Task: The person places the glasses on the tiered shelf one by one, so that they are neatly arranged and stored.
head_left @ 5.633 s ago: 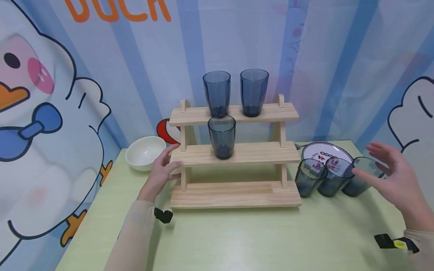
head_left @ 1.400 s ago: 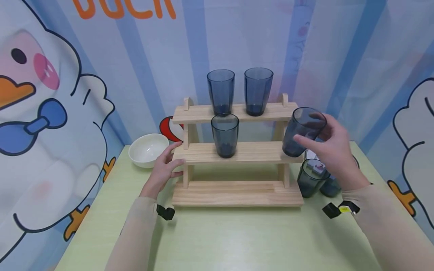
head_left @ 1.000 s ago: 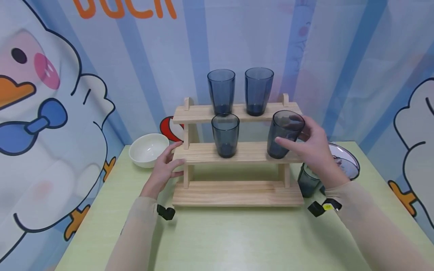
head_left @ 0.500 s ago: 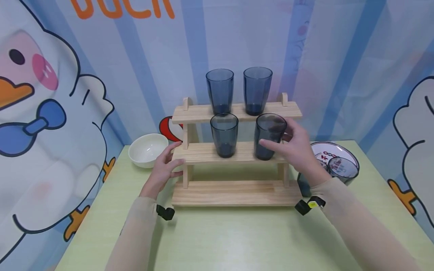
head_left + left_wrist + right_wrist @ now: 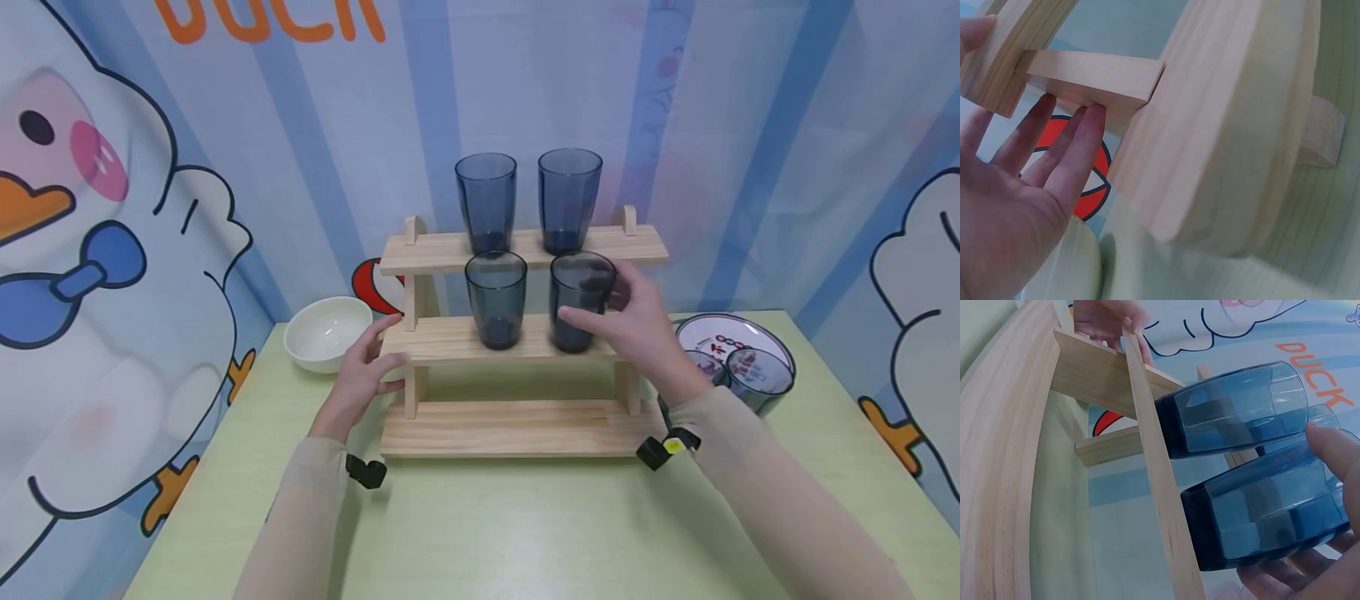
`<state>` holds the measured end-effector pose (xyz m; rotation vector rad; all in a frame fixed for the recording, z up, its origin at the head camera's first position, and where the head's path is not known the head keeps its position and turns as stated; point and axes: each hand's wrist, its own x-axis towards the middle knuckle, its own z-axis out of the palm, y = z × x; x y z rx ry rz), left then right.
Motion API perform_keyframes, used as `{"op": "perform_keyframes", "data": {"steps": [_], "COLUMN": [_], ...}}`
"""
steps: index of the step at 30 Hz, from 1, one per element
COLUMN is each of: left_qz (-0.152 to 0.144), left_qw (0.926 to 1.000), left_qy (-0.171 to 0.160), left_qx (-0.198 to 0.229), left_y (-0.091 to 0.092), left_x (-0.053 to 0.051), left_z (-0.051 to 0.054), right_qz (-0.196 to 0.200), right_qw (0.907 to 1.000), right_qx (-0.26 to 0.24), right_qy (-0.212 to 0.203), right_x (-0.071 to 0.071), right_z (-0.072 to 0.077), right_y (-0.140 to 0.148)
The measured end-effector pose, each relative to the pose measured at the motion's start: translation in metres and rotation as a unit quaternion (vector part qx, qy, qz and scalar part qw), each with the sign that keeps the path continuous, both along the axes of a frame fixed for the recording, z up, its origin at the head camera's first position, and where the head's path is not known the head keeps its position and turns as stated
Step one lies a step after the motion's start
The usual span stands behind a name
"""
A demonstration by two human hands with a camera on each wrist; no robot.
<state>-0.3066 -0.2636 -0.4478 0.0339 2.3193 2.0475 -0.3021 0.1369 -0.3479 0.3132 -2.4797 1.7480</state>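
My right hand (image 5: 633, 329) holds a blue-tinted drinking glass (image 5: 573, 333), thumb in front and fingers around the far side. The glass stands upright with its base on the middle board of a three-tier wooden display rack (image 5: 525, 429). To its left on that board is a second glass (image 5: 497, 304), a narrow gap between them. Two more glasses, the left one (image 5: 486, 200) and the right one (image 5: 570, 200), stand on the top board. My left hand (image 5: 1029, 181) holds the rack's left end, thumb on the board and fingers against the upright.
Right of the rack, two more glasses (image 5: 759, 379) stand in front of a white patterned plate (image 5: 690, 333), one partly behind my right wrist. A white bowl (image 5: 327, 333) sits to the left. A cartoon duck curtain (image 5: 330, 150) hangs behind the table (image 5: 480, 533).
My right hand has taken a glass from the group at right, carried it left and set it on the middle board, then slid slightly further left. The left hand has stayed on the rack.
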Motion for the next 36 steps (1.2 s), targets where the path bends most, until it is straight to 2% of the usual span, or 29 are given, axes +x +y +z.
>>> {"op": "perform_keyframes", "data": {"steps": [7, 15, 25, 29, 36], "left_qz": [-0.001, -0.003, -0.007, -0.010, -0.011], "left_qw": [1.0000, 1.0000, 0.9999, 0.9999, 0.9999], "left_qy": [0.003, 0.009, 0.005, 0.007, 0.008], "left_qx": [-0.005, 0.002, 0.007, 0.006, 0.008], "left_y": [-0.001, -0.001, -0.001, -0.001, -0.001], "left_x": [0.000, 0.001, 0.000, 0.000, 0.001], "left_z": [0.001, 0.001, -0.001, 0.000, 0.000], "right_qz": [-0.011, 0.010, 0.037, 0.038, 0.060], "right_qw": [0.9997, 0.9993, 0.9989, 0.9984, 0.9974], "right_qx": [0.021, 0.037, 0.028, 0.037, 0.023], "right_qy": [-0.007, -0.001, -0.009, -0.018, -0.033], "right_x": [-0.004, -0.005, -0.007, -0.006, -0.002], "right_z": [0.002, 0.004, 0.003, 0.004, 0.006], "right_y": [-0.006, -0.007, -0.002, 0.003, 0.016]}}
